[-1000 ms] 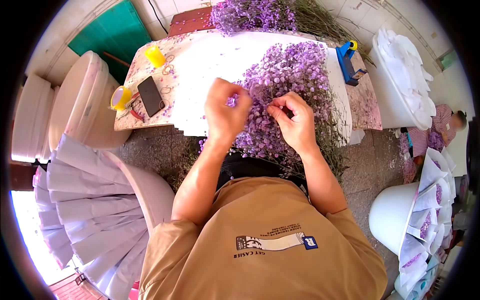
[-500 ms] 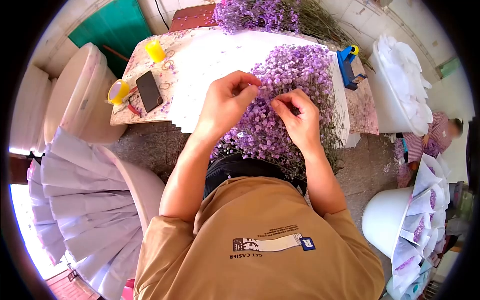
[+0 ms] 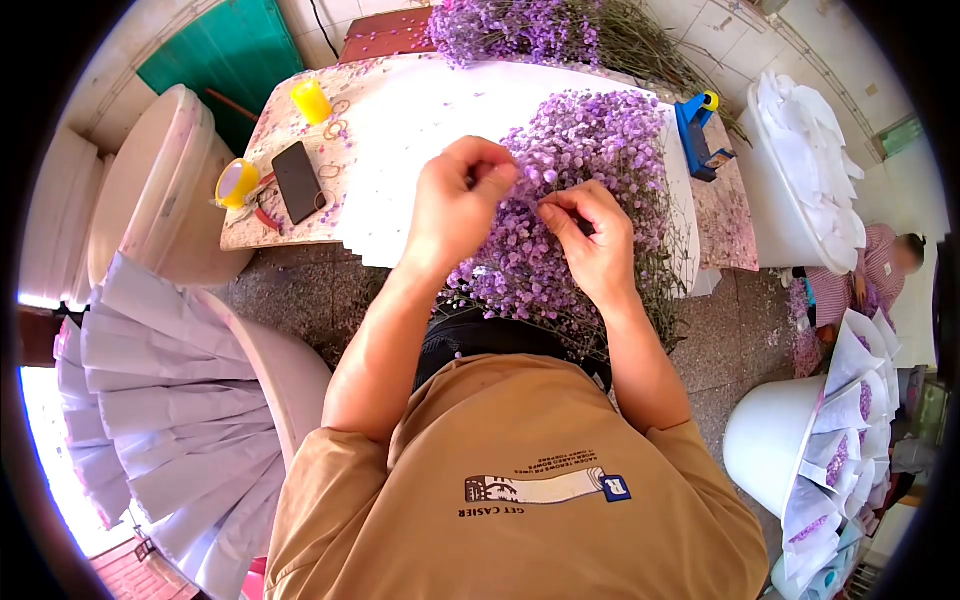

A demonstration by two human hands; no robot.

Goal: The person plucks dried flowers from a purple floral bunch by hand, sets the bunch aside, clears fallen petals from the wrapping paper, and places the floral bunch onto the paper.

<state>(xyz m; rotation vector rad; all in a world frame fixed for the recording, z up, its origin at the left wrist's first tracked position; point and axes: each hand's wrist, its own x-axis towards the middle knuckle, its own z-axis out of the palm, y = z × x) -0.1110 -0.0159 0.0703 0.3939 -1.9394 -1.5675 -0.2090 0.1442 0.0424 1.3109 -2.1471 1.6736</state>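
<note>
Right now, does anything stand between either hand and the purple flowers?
Nothing visible does. The right hand is over the flowers, the left hand at their left edge; the phone and tape dispenser lie to either side.

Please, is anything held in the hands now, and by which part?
I cannot tell. The left hand and right hand curl as if pinching near the purple flowers, but anything they may hold is too small to make out.
</note>
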